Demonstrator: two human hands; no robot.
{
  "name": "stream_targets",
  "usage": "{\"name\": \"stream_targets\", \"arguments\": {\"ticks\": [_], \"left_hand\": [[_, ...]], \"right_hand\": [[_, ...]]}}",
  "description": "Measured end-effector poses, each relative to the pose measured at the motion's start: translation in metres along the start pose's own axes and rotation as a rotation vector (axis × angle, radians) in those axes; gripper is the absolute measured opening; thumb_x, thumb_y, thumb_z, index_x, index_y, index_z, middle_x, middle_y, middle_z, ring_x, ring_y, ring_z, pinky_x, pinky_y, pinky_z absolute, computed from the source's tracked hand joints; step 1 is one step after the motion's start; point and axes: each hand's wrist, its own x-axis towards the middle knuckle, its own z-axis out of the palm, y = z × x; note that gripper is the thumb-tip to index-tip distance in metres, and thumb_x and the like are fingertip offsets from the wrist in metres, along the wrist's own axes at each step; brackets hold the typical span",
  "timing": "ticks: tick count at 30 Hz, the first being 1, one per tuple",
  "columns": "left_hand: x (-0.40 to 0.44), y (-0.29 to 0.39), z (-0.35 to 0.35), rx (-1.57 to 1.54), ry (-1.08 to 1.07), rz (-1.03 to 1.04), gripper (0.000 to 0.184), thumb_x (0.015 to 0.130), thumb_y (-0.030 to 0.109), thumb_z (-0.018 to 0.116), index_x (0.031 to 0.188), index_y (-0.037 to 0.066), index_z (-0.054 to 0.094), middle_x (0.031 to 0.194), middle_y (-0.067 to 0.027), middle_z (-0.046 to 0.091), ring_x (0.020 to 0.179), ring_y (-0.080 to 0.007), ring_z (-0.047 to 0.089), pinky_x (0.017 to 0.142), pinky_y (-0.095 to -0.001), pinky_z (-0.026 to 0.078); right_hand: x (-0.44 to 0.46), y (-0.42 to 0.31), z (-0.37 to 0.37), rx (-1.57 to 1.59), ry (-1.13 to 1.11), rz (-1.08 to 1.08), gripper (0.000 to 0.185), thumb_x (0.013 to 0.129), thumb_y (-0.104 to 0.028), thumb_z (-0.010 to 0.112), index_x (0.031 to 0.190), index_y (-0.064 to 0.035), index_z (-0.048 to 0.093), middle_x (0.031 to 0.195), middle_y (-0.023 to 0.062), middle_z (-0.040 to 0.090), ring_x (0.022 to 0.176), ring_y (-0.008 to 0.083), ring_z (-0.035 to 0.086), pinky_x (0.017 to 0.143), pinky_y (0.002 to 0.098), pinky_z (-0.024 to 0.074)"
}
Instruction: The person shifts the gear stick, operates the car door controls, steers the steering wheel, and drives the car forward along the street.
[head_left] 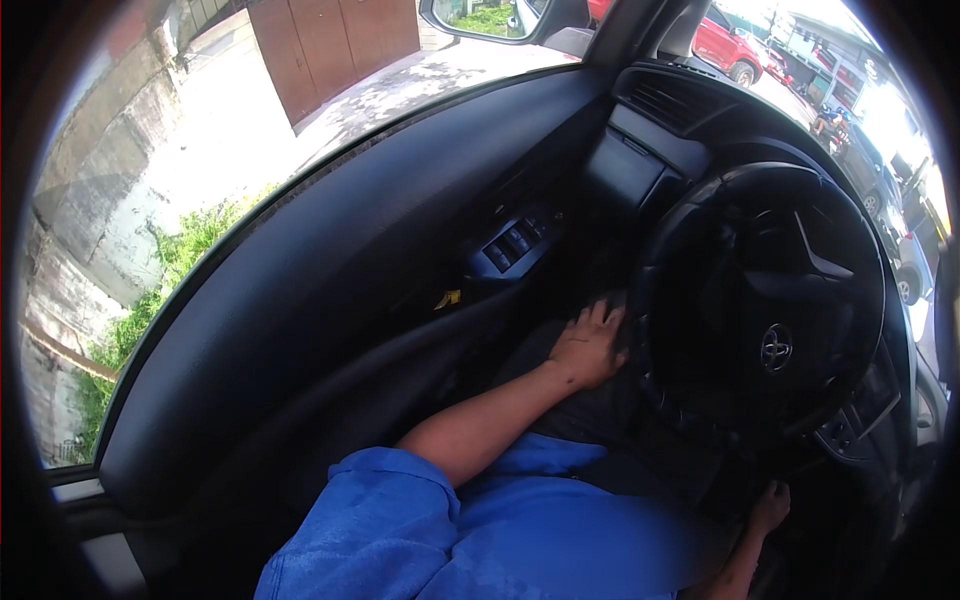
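My left hand (592,345) lies with its fingers apart on my dark-trousered left leg, just left of the steering wheel (735,395). It holds nothing that I can see. A round emblem (776,348) sits in the middle of the wheel. My right hand (770,507) is low, below the wheel's lower right. Deep shadow covers its fingers, so I cannot make out whether it grips anything. My blue shirt (540,535) fills the bottom of the head view.
The dark door panel (330,230) runs along my left, with window switches (515,243) and a small yellow item (448,298) in its recess. An air vent (675,103) and side mirror (490,15) are ahead. Outside are a wall (90,190) and a red vehicle (725,45).
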Motion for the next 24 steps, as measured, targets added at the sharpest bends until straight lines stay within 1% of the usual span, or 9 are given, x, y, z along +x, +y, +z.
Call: {"name": "stream_targets", "arguments": {"ticks": [3,6,9,12,15,16,18,21,24], "left_hand": [[0.0,0.0,-0.001,0.013,-0.009,-0.002,0.076,0.086,0.031,0.074,0.147,-0.001,0.041,0.15,-0.0217,0.039,0.136,-0.0392,0.045,0.114,-0.048,0.04],[0.0,0.001,-0.002,0.004,-0.039,-0.011,0.077,0.086,0.031,0.074,0.148,-0.001,0.04,0.152,-0.022,0.037,0.137,-0.0398,0.044,0.115,-0.0483,0.04],[0.001,0.0,-0.001,0.038,0.083,0.062,0.068,0.084,0.03,0.075,0.139,-0.002,0.051,0.144,-0.0215,0.045,0.13,-0.0383,0.051,0.109,-0.0475,0.046],[0.016,0.004,-0.038,0.208,-0.087,0.109,0.047,0.084,0.025,0.072,0.122,0.0,0.063,0.129,-0.0188,0.056,0.121,-0.0345,0.058,0.098,-0.0461,0.053],[0.049,-0.01,-0.062,0.477,0.14,0.179,0.029,0.085,0.021,0.067,0.107,0.003,0.069,0.115,-0.015,0.062,0.114,-0.0307,0.061,0.088,-0.0444,0.056],[0.062,-0.018,-0.072,0.576,0.159,0.182,0.027,0.088,0.02,0.063,0.109,0.005,0.068,0.114,-0.0145,0.063,0.115,-0.0312,0.061,0.087,-0.0443,0.056],[0.086,-0.039,-0.088,0.732,0.246,0.226,0.027,0.088,0.021,0.062,0.109,0.005,0.068,0.113,-0.0146,0.064,0.113,-0.0318,0.062,0.085,-0.0453,0.056],[0.108,-0.059,-0.114,0.889,0.22,0.243,0.027,0.094,0.024,0.057,0.107,0.003,0.068,0.115,-0.0171,0.064,0.109,-0.0345,0.063,0.086,-0.0472,0.056],[0.124,-0.064,-0.118,0.512,0.216,-0.005,0.032,0.101,0.027,0.048,0.106,0.002,0.068,0.115,-0.0196,0.065,0.105,-0.0377,0.065,0.088,-0.0498,0.056]], "right_hand": [[0.0,0.003,0.004,0.025,0.056,-0.047,0.032,0.095,-0.028,0.057,0.106,-0.0009,0.071,0.106,0.024,0.071,0.101,0.0448,0.067,0.086,0.052,0.0496],[0.0,0.006,0.006,0.044,0.069,-0.052,0.032,0.095,-0.028,0.057,0.105,-0.0011,0.071,0.105,0.0237,0.071,0.1,0.0449,0.066,0.085,0.0518,0.0497],[0.0,0.003,0.004,0.031,0.047,-0.055,0.032,0.095,-0.029,0.057,0.105,-0.0018,0.071,0.105,0.0233,0.071,0.1,0.045,0.067,0.085,0.0519,0.0498],[-0.005,-0.012,-0.007,0.032,-0.02,0.002,0.031,0.096,-0.029,0.058,0.107,-0.0032,0.07,0.108,0.0229,0.071,0.104,0.0456,0.065,0.089,0.0535,0.0486],[-0.004,-0.004,0.002,0.045,0.029,0.03,0.03,0.096,-0.029,0.057,0.106,-0.0035,0.07,0.107,0.0232,0.071,0.103,0.0465,0.065,0.088,0.0548,0.0483],[-0.005,-0.003,0.002,0.041,0.024,0.023,0.03,0.096,-0.029,0.058,0.106,-0.0037,0.07,0.106,0.0235,0.071,0.103,0.0468,0.065,0.087,0.0551,0.0485],[-0.005,-0.002,0.001,0.039,0.022,0.007,0.03,0.096,-0.029,0.058,0.107,-0.0039,0.069,0.105,0.0241,0.071,0.102,0.0473,0.065,0.086,0.0557,0.049],[-0.009,-0.01,-0.003,0.077,0.06,-0.023,0.031,0.095,-0.028,0.059,0.108,-0.0013,0.069,0.102,0.0254,0.07,0.098,0.0472,0.066,0.084,0.0562,0.05],[-0.007,0.007,0.023,0.006,0.204,-0.027,0.032,0.094,-0.029,0.062,0.108,-0.0005,0.069,0.105,0.0241,0.071,0.099,0.0448,0.067,0.084,0.0539,0.0517]]}}
